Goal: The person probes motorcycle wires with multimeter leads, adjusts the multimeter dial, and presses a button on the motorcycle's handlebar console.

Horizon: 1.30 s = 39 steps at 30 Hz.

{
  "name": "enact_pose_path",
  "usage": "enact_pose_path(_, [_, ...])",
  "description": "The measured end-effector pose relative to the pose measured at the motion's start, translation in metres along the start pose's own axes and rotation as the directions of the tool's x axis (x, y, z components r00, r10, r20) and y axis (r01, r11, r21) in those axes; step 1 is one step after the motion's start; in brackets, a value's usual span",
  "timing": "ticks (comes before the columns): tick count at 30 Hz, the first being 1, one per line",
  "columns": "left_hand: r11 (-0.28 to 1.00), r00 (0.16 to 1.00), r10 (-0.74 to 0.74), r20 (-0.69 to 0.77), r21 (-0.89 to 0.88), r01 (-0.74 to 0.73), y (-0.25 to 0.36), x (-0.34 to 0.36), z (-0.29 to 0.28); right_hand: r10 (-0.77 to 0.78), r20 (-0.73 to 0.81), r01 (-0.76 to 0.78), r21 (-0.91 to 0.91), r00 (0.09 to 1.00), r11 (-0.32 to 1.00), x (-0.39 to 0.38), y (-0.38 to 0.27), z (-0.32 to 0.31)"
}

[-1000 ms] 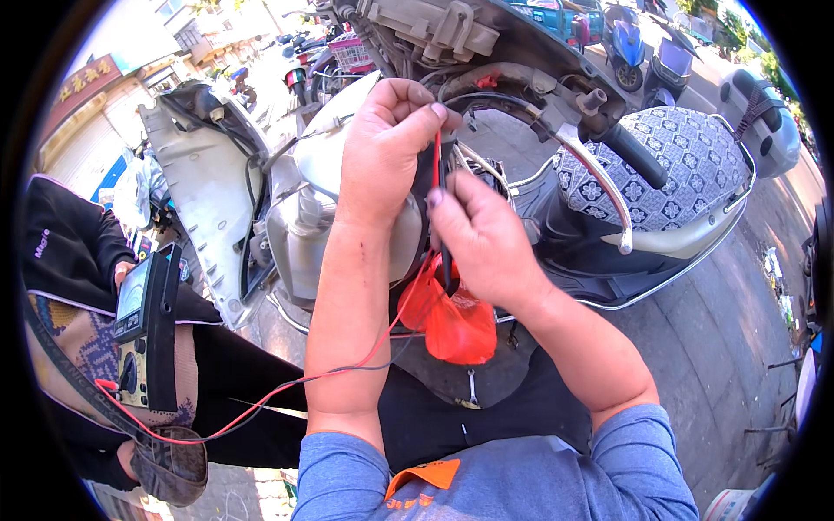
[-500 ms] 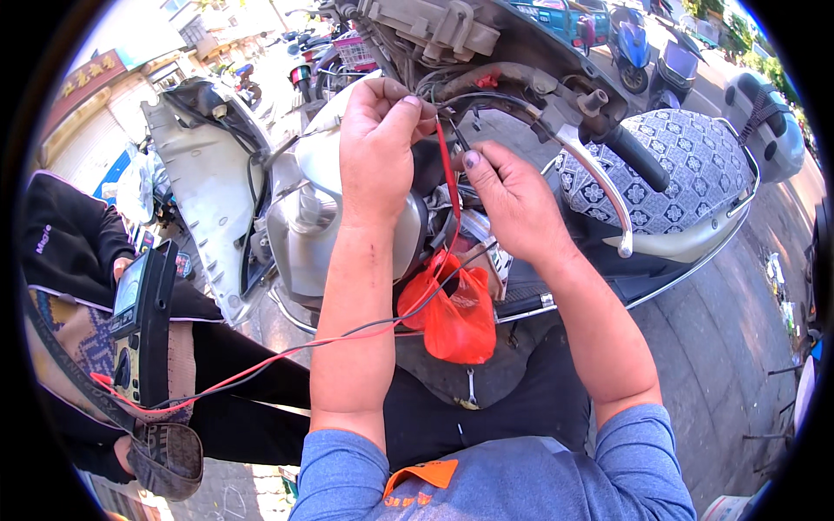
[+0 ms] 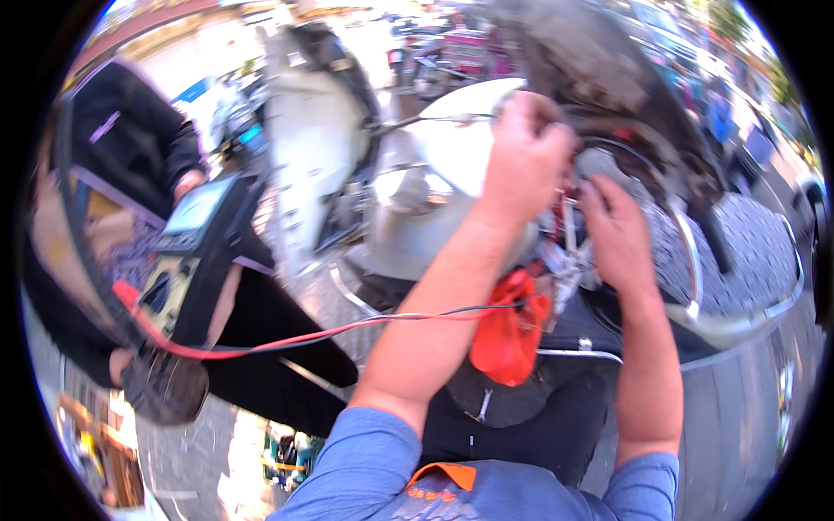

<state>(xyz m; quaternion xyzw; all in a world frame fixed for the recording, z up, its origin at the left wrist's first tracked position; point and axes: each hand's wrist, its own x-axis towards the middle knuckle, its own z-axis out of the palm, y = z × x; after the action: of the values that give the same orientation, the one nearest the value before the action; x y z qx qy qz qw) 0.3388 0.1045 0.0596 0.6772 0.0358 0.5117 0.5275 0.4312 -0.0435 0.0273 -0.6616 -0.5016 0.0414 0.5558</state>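
Note:
Both my hands are raised in front of the opened front of a scooter, and motion smears them. My left hand (image 3: 530, 161) is closed, its fingers curled; a red test probe (image 3: 560, 213) hangs blurred below them. Close on its right, my right hand (image 3: 618, 230) is closed with thumb against fingers; the black test probe seen there earlier is lost in the blur. Red and black test leads (image 3: 347, 333) run across my left forearm to a handheld tester (image 3: 195, 226) with a lit screen, hung by a strap from a person at the left.
A red plastic bag (image 3: 511, 339) hangs below my hands. The silver scooter body panel (image 3: 434, 208) is left of them, a patterned seat (image 3: 747, 252) right. A detached white panel (image 3: 313, 148) stands further left. A wrench (image 3: 485, 405) lies near my knees.
The view has swung left, so the scooter, tester and bystander sit further right in it. My hands remain close together at the scooter's front, and the picture has become blurred.

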Motion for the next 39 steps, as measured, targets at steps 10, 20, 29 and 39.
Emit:
enact_pose_path(10, [1.0,1.0,-0.002,-0.01,0.017,0.002,0.008,-0.005,-0.001,0.011,0.027,-0.015,0.161,1.0,0.987,0.003,0.016,0.014])
enact_pose_path(20, [0.999,1.0,-0.028,-0.009,0.03,0.028,0.013,-0.005,-0.001,0.005,0.017,-0.008,0.19,1.0,0.982,0.004,0.016,0.016])
enact_pose_path(29, [1.0,1.0,-0.012,-0.014,0.023,0.012,0.016,-0.007,0.0,-0.015,0.007,0.014,0.193,1.0,0.981,0.002,0.014,0.015])
enact_pose_path(39, [0.999,0.999,-0.009,-0.031,0.044,0.01,0.022,-0.011,-0.001,0.002,0.008,-0.004,0.28,1.0,0.96,-0.002,0.013,0.019])
